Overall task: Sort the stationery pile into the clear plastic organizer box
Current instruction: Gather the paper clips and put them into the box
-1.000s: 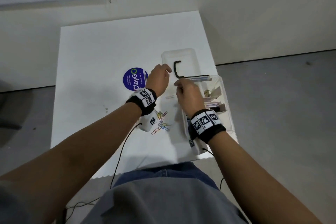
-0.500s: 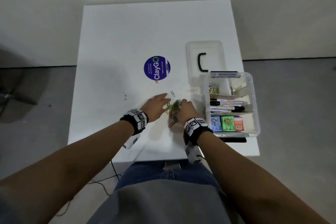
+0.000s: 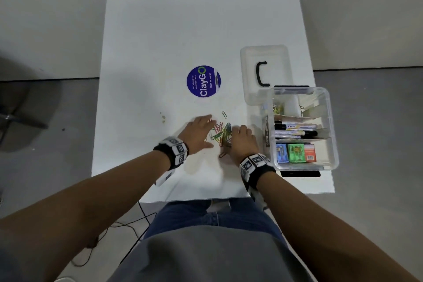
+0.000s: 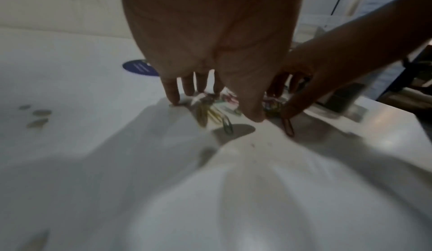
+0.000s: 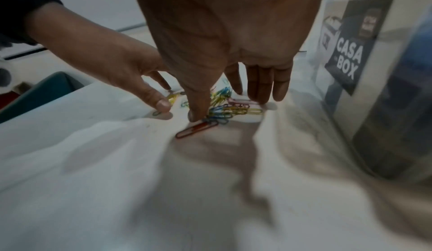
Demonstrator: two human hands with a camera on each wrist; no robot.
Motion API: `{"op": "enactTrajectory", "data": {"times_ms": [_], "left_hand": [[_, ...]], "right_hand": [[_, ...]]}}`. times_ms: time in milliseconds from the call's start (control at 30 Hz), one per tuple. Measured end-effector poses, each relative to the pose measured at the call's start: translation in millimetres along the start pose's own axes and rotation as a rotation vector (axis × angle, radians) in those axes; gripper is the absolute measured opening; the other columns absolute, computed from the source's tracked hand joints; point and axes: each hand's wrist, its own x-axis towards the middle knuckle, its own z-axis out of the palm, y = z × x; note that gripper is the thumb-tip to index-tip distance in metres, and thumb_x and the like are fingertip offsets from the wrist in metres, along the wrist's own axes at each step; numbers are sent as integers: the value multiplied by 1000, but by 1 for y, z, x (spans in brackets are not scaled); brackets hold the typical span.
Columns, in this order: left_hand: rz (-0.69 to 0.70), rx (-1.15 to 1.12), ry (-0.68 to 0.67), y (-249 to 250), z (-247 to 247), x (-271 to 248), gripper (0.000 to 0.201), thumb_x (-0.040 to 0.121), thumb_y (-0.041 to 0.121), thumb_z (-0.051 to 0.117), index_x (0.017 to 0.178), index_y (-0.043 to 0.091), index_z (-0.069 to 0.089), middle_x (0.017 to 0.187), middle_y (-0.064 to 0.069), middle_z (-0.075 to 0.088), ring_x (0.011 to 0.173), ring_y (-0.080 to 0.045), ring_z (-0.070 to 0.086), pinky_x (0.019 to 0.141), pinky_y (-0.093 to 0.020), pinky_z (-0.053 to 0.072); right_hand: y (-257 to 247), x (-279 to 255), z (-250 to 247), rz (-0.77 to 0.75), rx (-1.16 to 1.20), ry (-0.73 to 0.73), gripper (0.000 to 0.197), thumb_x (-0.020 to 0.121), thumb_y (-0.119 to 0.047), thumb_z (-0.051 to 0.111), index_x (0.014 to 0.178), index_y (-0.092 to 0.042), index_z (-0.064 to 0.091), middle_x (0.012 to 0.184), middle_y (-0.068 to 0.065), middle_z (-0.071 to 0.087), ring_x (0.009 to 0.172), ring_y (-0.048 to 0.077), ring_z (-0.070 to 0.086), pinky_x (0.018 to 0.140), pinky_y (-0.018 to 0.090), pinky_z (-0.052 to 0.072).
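here, white table (image 3: 160,36) on grey floor (image 3: 45,144) (both hands spread, fingertips flanking paper clips (image 3: 222,133)).

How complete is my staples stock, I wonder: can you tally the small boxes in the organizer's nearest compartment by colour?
Blue box: 1
Green box: 1
Orange-red box: 1
Total: 3

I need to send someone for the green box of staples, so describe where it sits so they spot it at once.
Find the clear organizer box at the right edge of the white table. In its nearest compartment, three small boxes stand in a row below the markers. The green box is the middle one, between a blue box and a red-orange box.
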Motion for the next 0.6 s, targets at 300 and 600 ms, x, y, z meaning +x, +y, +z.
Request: {"op": "enactTrajectory", "data": {"times_ms": [300, 600], "left_hand": [[-27, -211, 177, 22, 19, 7, 49, 83, 4, 67, 129, 14, 54, 120, -14, 46, 110, -29, 47, 98, -34, 45], [-168, -293, 148, 17, -7, 28, 13, 87, 15, 65, 98, 9, 63, 99, -16, 61, 90, -32, 61, 77, -32, 45]], "right_hand": [[-8, 5, -2, -15, 154, 10, 38, 89, -4, 48, 127, -4, 44, 129, 16, 46, 119, 32, 47, 86, 40, 47], [-1, 20, -23, 134, 388, 76, 21, 90, -11, 53, 109, -3, 56, 113, 16, 59, 105, 33, 58, 83, 35, 47]]}}
